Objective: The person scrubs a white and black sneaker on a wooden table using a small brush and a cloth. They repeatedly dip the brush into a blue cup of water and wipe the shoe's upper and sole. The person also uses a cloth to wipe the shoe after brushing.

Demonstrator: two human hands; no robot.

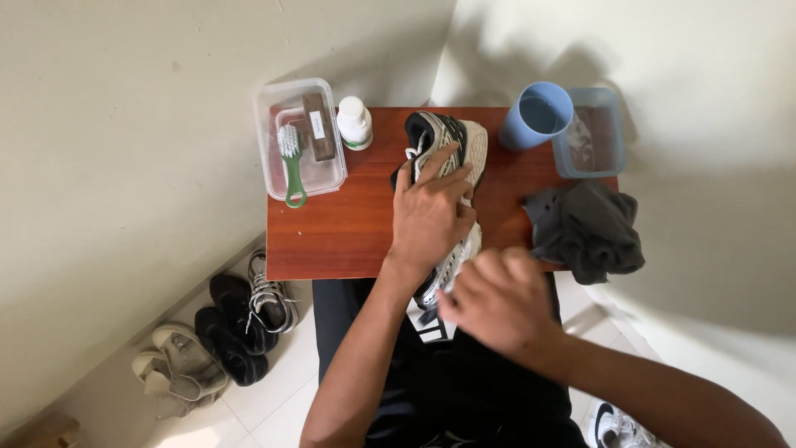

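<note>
While your left hand (429,214) presses flat on the sneaker (448,178) mid-tabletop, your right hand (496,300) is clenched at its heel; the grey cloth (587,228) lies at the right edge, the blue cup (537,114) at the far edge.

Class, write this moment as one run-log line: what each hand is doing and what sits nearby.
left hand: pressing down on sneaker | right hand: at sneaker's near end, blurred | nearby: grey cloth, blue cup, green brush
</note>
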